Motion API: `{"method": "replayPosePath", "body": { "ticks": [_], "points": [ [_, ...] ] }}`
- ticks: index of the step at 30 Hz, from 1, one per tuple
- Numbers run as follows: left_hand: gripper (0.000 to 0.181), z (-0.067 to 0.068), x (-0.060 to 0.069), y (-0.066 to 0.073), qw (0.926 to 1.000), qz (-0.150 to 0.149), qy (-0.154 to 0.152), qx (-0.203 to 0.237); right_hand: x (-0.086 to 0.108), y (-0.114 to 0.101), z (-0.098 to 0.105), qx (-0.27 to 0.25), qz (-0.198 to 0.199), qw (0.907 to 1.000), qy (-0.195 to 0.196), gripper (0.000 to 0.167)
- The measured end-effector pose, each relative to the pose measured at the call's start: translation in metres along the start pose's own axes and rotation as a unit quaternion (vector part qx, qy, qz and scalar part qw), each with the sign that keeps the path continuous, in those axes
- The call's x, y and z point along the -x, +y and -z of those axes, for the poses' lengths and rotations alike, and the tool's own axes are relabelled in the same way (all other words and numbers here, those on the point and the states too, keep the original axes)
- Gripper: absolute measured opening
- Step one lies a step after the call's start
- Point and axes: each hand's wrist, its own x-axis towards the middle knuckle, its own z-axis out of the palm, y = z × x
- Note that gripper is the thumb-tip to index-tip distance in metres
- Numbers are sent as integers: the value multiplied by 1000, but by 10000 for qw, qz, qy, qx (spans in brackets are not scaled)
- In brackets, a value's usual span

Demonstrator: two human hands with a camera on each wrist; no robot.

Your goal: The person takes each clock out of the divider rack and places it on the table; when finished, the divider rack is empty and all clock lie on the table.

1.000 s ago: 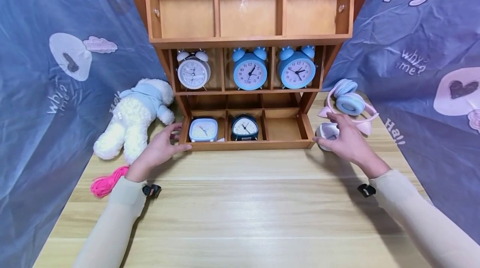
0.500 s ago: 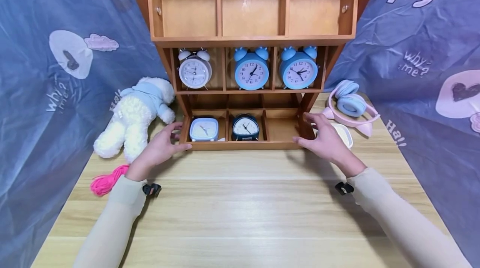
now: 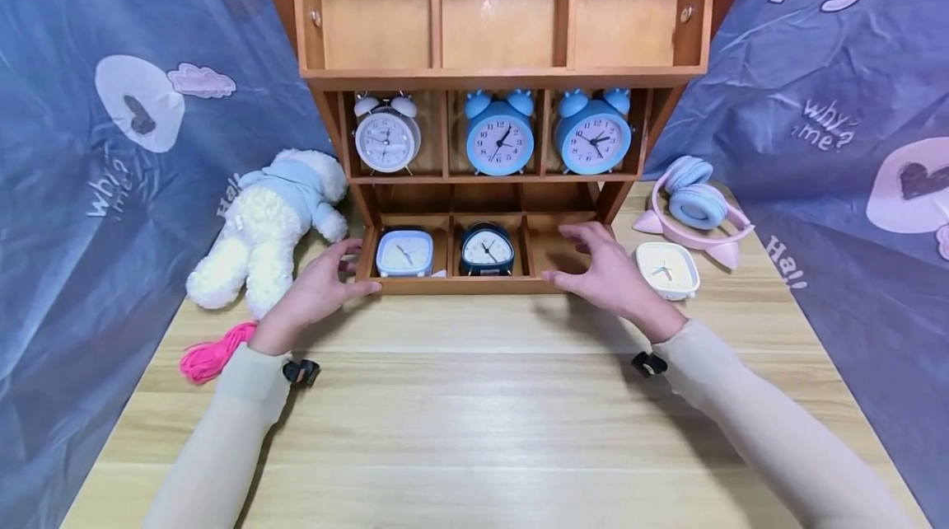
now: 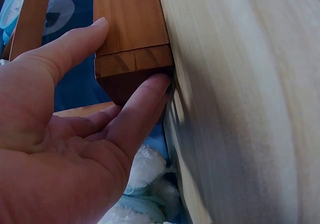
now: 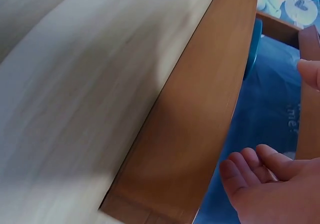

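My left hand [image 3: 317, 292] holds the left front corner of the bottom tier of a wooden display shelf [image 3: 460, 287], thumb at the front and fingers against its end. The left wrist view shows this left hand [image 4: 85, 129] touching the wood. In the bottom tier's right compartment hovers my right hand [image 3: 611, 278], thumb and fingers apart with nothing between them. A light-blue clock [image 3: 404, 252] sits in the left compartment, a dark-green clock [image 3: 487, 249] in the middle one. To the right of the shelf, a white square clock [image 3: 668, 269] rests on the table.
The middle tier holds a white twin-bell alarm clock [image 3: 386, 140] and two blue ones, one central [image 3: 500, 138], the other at right [image 3: 595, 138]. Pink-and-blue headphones [image 3: 697, 206] lie right of the shelf. A plush toy [image 3: 270, 220] and a pink yarn bundle [image 3: 215, 354] lie on the left.
My right hand has moved left, from over the white square clock, past the shelf's right end, to the right compartment. The white clock is now uncovered. My left hand has stayed in place.
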Motion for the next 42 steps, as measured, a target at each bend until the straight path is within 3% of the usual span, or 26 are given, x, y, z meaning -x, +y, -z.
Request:
{"method": "replayPosePath", "body": {
  "ticks": [17, 31, 42],
  "points": [
    [91, -1, -1, -1, 10000, -28, -17, 53, -26, -31, -35, -529, 119, 9983, -193, 86],
    [93, 0, 0, 0, 10000, -49, 12, 67, -45, -54, -61, -459, -57, 9989, -67, 83],
    [92, 0, 0, -1, 10000, -27, 55, 57, -53, -67, -76, -192, -250, 9994, -132, 89]
  ]
}}
